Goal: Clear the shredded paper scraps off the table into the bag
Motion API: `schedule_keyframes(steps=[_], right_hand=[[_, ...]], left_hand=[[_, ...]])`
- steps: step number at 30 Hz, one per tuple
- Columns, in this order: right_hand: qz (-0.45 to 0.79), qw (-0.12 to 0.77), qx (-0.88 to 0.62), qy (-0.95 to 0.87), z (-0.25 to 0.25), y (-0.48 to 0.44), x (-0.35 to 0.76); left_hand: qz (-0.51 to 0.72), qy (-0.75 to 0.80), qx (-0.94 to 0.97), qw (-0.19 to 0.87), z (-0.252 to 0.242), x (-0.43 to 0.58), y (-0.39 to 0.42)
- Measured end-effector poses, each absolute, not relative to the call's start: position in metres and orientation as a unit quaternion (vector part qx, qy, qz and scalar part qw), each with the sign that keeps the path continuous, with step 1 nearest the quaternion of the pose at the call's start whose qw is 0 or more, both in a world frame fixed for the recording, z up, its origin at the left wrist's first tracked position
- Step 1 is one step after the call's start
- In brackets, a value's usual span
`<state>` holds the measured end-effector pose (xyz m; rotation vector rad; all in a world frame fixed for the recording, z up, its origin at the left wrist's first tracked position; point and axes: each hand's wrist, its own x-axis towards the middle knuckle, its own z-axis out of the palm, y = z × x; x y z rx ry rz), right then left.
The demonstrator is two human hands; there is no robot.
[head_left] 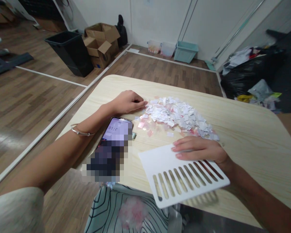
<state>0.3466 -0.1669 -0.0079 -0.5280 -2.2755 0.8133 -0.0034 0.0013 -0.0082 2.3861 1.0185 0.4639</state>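
Observation:
A heap of small white and pinkish paper scraps (181,113) spreads over the pale wooden table (247,129). At the heap's left end rests my left hand (128,102), its fingers curled in and the fingertips by the scraps; what they hold, if anything, is hidden. My right hand (201,149) grips a white slotted plate (157,160), fingers on top and thumb out of sight. The plate is tilted above the near table edge, below the heap. Beside my left forearm lies a phone (121,129) with a lit screen, partly pixelated.
Under the near edge hangs a patterned cloth (104,204) with a pinkish clump (133,212) on it. Beyond the table stand a black bin (72,53), cardboard boxes (102,38) and a light-blue tub (186,51). Black bags (252,72) are piled at the right.

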Motion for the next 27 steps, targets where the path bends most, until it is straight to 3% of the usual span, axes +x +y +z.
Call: schedule_keyframes(steps=[4,10,20,27], right_hand=[[0.33,0.3,-0.206,-0.871,-0.01,-0.161,0.36],[0.381,0.301,-0.34,-0.806,0.01,-0.167,0.378],[0.54,0.178,-0.259,-0.781,0.025,-0.135,0.418],[0.592,0.162,-0.25,-0.749,0.028,-0.138,0.425]], left_hand=[[0.169,0.379,0.873,0.257,-0.008,-0.004,0.001],[0.168,0.386,0.868,0.264,-0.007,-0.003,-0.001],[0.171,0.384,0.869,0.263,-0.007,-0.003,0.001],[0.162,0.386,0.871,0.256,-0.007,-0.003,0.001]])
